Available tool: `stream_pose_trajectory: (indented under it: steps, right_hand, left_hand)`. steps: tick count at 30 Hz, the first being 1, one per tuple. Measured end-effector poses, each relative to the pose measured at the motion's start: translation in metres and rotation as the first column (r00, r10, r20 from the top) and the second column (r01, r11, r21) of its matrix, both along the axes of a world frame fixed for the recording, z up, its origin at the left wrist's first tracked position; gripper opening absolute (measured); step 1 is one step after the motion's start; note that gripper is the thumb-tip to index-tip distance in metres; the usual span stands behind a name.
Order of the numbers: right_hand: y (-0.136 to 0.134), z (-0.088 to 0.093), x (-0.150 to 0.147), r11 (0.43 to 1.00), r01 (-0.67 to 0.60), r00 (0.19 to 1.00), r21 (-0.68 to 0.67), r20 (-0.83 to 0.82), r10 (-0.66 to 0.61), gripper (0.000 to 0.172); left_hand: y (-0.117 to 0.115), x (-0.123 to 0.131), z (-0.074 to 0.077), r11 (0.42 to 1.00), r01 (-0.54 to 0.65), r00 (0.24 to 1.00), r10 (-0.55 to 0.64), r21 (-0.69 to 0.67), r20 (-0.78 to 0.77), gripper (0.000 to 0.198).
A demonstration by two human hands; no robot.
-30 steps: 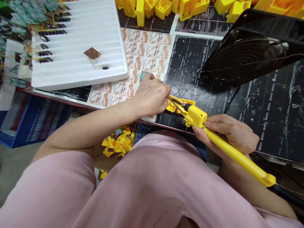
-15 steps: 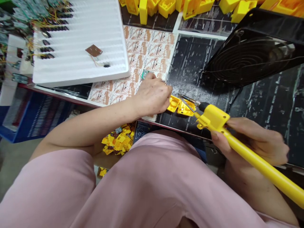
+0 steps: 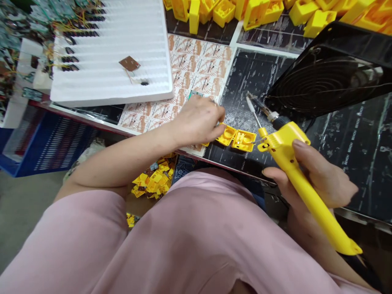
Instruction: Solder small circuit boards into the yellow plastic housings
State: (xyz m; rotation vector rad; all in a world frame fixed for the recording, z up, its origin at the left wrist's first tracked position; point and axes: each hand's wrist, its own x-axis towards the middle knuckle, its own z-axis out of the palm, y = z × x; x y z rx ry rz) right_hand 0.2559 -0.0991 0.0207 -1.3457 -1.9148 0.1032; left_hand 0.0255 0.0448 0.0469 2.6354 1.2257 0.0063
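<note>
Head camera looks down over a pink-clad lap [image 3: 199,237] to the bench edge, and both hands are busy. The left hand [image 3: 199,120] sits on the printed paper sheets [image 3: 196,61], fingers bunched together, tips closed on the left edge of the yellow shells [image 3: 244,141]. That is a pair of small open casings lying side by side on the black mat [image 3: 245,77], right at the near edge of the bench, between the two hands. A ring shows on one finger, and something small and green peeks out behind the knuckles, too hidden to name.

Over to the right hand [image 3: 318,179]: it is wrapped tight around the handle of the yellow soldering iron [image 3: 281,143], forefinger laid along the top. The iron's head hangs just beside the right shell, its metal tip angled up and away, clear of the shells, pointing toward the black fan [image 3: 321,81] that leans at the right.

Further back, a white foam tray [image 3: 122,36] carries one brown circuit board [image 3: 129,63] with thin wires. More wired boards [image 3: 30,16] crowd the far left corner. Yellow housings [image 3: 223,10] line the far edge. Below the bench lip, a heap of yellow parts [image 3: 153,181] sits by the left forearm, and a blue crate [image 3: 39,143] stands to the left.
</note>
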Motion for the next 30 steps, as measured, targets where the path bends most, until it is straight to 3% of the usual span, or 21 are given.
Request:
stream_pose_trajectory:
  steps: [3,6,8,10,13,15,21,27,30]
  right_hand:
    - [0.010,-0.009,0.004,0.980,-0.179,0.981,0.088,0.091,0.171,0.059]
    - [0.019,-0.014,0.012,0.982,-0.186,0.959,0.037,0.226,0.173,0.036]
    - [0.026,-0.018,0.015,0.981,-0.193,0.944,0.027,0.276,0.178,0.030]
    - [0.034,-0.022,0.014,0.975,-0.216,0.933,0.051,0.307,0.190,0.036]
    - [0.043,-0.029,0.009,0.971,-0.234,0.932,0.040,0.293,0.213,0.044]
    - [0.045,-0.033,0.005,0.973,-0.231,0.940,0.006,0.259,0.221,0.046]
    - [0.036,-0.039,0.004,0.986,-0.166,0.961,0.027,0.229,0.156,0.054]
    - [0.035,-0.040,0.003,0.991,-0.121,0.969,0.058,0.222,0.105,0.059]
    - [0.036,-0.040,-0.002,0.991,-0.111,0.971,0.067,0.218,0.094,0.059]
  left_hand:
    - [0.013,-0.029,0.023,0.981,-0.193,0.961,0.185,0.016,0.207,0.031]
    - [0.021,-0.066,0.031,0.940,-0.334,0.924,0.312,0.070,0.219,0.031]
    - [0.020,-0.083,0.021,0.950,-0.306,0.951,0.302,0.058,0.065,0.033]
    - [0.018,-0.090,0.005,0.963,-0.266,0.960,0.269,0.048,-0.076,0.036]
    - [0.018,-0.082,-0.019,0.962,-0.243,0.960,0.257,0.128,-0.111,0.051]
    - [0.024,-0.074,-0.028,0.966,-0.211,0.968,0.228,0.148,-0.106,0.050]
    - [0.054,-0.076,-0.022,0.991,-0.056,0.996,0.063,0.121,-0.060,0.033]
    - [0.054,-0.088,-0.027,0.984,-0.038,0.982,0.069,0.174,-0.174,0.029]
    - [0.047,-0.087,-0.021,0.977,-0.062,0.979,0.100,0.205,-0.180,0.031]
